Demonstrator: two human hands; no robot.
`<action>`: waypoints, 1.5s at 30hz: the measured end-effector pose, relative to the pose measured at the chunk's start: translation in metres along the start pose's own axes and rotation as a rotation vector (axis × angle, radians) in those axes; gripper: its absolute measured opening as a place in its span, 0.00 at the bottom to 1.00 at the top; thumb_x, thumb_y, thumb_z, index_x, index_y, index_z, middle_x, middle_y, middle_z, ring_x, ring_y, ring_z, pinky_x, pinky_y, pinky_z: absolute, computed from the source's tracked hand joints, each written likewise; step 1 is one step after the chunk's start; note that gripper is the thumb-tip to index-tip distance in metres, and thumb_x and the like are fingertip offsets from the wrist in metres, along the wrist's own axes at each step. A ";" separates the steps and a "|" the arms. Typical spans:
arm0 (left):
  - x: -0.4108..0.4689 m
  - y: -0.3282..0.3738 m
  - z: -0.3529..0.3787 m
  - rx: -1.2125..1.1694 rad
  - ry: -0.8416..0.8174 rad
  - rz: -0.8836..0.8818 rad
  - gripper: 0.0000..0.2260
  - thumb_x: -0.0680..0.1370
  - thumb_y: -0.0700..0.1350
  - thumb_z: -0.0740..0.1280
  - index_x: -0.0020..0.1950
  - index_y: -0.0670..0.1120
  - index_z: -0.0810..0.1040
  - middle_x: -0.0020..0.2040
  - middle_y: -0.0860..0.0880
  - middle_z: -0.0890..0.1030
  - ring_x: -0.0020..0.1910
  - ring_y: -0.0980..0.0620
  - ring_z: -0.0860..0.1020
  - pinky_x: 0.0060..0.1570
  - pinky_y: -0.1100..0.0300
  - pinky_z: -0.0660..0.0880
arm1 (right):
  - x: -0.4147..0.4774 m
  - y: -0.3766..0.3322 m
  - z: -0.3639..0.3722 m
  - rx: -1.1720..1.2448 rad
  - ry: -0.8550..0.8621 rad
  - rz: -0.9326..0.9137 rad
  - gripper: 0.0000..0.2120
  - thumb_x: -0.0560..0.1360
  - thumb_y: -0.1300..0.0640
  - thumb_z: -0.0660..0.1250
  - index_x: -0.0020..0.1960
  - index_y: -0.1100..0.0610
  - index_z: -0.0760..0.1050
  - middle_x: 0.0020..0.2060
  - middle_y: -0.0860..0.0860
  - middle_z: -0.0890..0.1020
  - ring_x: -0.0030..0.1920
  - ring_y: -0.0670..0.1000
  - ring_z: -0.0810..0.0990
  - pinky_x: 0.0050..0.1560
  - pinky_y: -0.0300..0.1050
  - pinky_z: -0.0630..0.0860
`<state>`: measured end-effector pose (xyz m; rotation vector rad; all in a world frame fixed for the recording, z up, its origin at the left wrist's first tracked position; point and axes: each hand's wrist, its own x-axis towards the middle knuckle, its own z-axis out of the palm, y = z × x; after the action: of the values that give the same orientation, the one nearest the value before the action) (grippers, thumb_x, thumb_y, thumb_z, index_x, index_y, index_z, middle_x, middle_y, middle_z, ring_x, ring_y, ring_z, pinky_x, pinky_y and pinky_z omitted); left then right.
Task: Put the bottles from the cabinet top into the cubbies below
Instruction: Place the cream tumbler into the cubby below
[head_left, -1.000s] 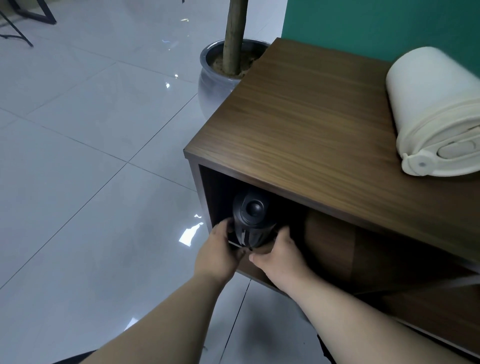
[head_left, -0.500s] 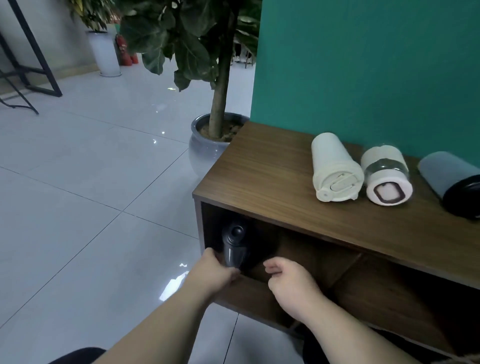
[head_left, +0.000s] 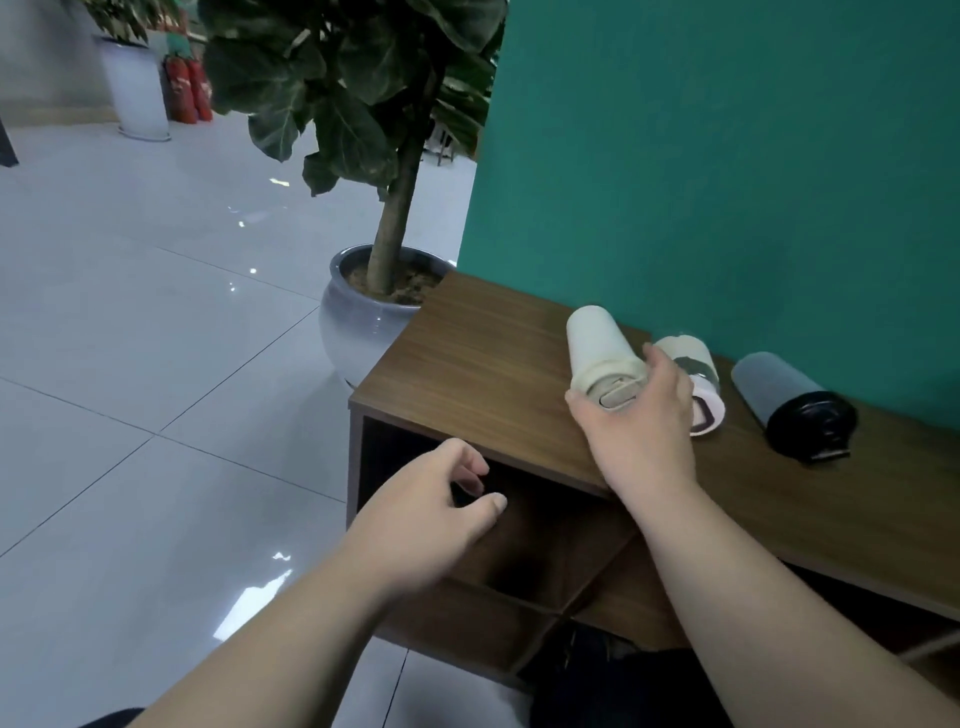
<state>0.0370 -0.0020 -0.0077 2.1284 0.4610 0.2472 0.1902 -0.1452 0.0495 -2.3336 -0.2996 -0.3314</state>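
Three bottles lie on their sides on the wooden cabinet top (head_left: 467, 374): a cream bottle (head_left: 595, 340), a white bottle with a grey band (head_left: 701, 366) and a grey bottle with a black lid (head_left: 779, 389). My right hand (head_left: 639, 421) is cupped over the cream bottle's lid end, thumb on its left and fingers spread on its right; the bottle still rests on the wood. My left hand (head_left: 431, 514) hovers loosely curled and empty in front of the dark upper-left cubby (head_left: 400, 457). The black bottle placed in that cubby is not visible.
A green wall (head_left: 727, 182) stands right behind the bottles. A potted tree in a grey ceramic pot (head_left: 358, 327) sits against the cabinet's left end. More cubbies (head_left: 597, 551) open below and to the right. White tiled floor (head_left: 156, 389) lies to the left.
Both hands let go of the black bottle in the upper-left cubby. My right hand rose to the cream bottle's lid on the cabinet top; my left hand drew back from the cubby.
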 end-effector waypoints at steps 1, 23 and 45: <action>0.004 -0.001 0.000 -0.003 -0.016 0.019 0.08 0.78 0.58 0.71 0.53 0.61 0.74 0.50 0.63 0.80 0.41 0.60 0.78 0.40 0.62 0.71 | 0.008 -0.001 0.008 -0.034 0.015 0.006 0.47 0.67 0.41 0.75 0.78 0.53 0.58 0.75 0.55 0.64 0.76 0.58 0.62 0.75 0.56 0.61; -0.002 -0.027 -0.007 -0.221 -0.172 -0.075 0.33 0.63 0.65 0.76 0.65 0.66 0.70 0.53 0.66 0.82 0.48 0.56 0.84 0.58 0.49 0.82 | -0.038 -0.019 -0.074 0.174 -0.168 -0.120 0.34 0.66 0.53 0.75 0.69 0.41 0.68 0.63 0.40 0.73 0.61 0.45 0.73 0.52 0.38 0.67; 0.051 -0.141 0.174 -0.113 -0.308 -0.279 0.38 0.61 0.51 0.83 0.68 0.61 0.72 0.61 0.55 0.84 0.58 0.49 0.85 0.52 0.45 0.86 | -0.077 0.123 0.052 0.371 -0.633 0.205 0.44 0.53 0.52 0.83 0.60 0.27 0.66 0.57 0.33 0.81 0.60 0.37 0.79 0.64 0.46 0.77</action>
<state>0.1109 -0.0400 -0.2219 1.9213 0.5396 -0.2060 0.1633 -0.2028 -0.0909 -2.0165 -0.3796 0.5342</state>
